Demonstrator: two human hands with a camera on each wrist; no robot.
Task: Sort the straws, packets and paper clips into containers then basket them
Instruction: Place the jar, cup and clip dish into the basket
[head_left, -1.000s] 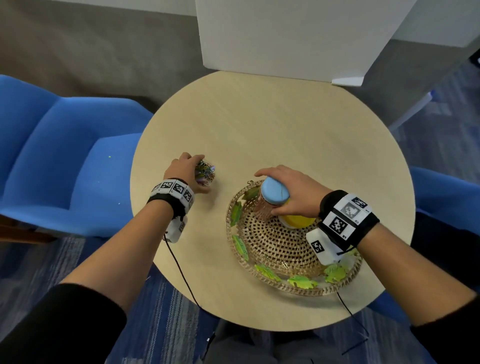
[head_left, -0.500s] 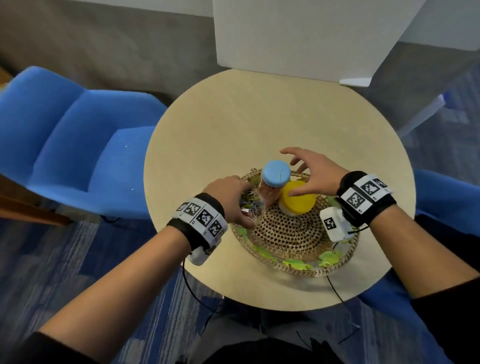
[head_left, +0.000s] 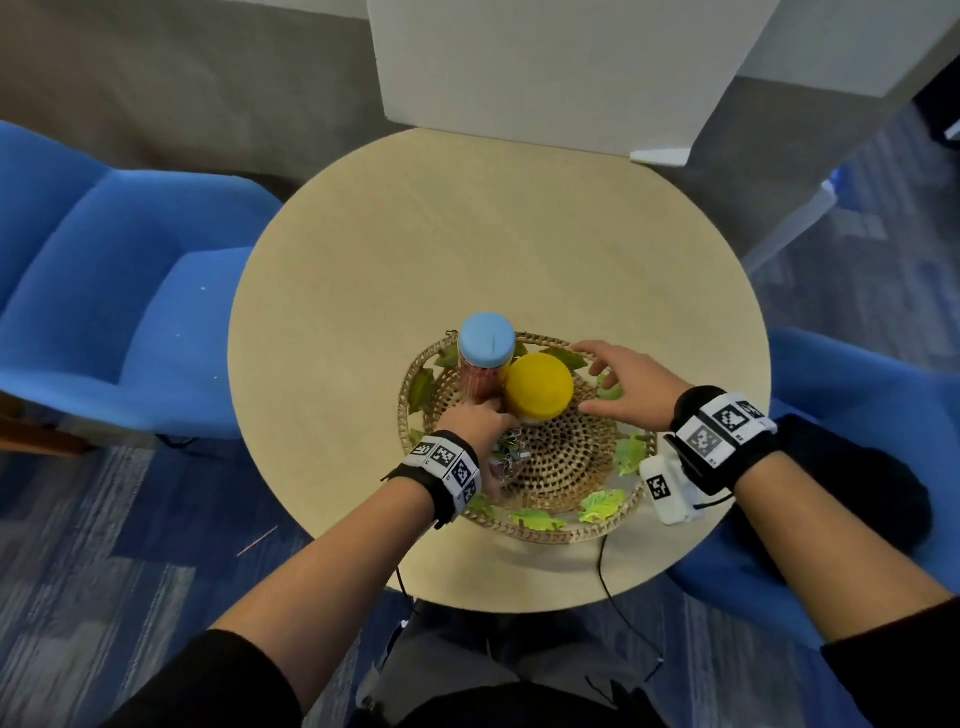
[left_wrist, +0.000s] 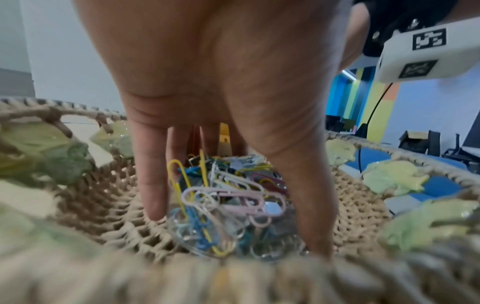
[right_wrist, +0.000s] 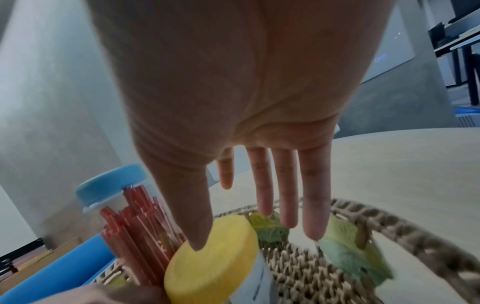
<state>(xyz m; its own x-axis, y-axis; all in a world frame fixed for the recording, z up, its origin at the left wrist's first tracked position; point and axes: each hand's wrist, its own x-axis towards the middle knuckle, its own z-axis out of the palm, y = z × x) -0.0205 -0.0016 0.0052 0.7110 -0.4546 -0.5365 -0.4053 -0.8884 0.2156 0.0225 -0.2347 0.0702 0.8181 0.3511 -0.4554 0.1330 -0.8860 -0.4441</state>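
While the left hand (left_wrist: 223, 86) pinches the clear cup of paper clips (left_wrist: 228, 207) onto the basket (head_left: 563, 530) floor, set it flat before letting go, right hand (head_left: 631, 387) spread wide, holding nothing

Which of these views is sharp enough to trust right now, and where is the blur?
Head view: sharp, evenly lit. Left wrist view: paper clips crisp, near basket rim smeared. Right wrist view: straws clear, yellow lid and leaves soft.
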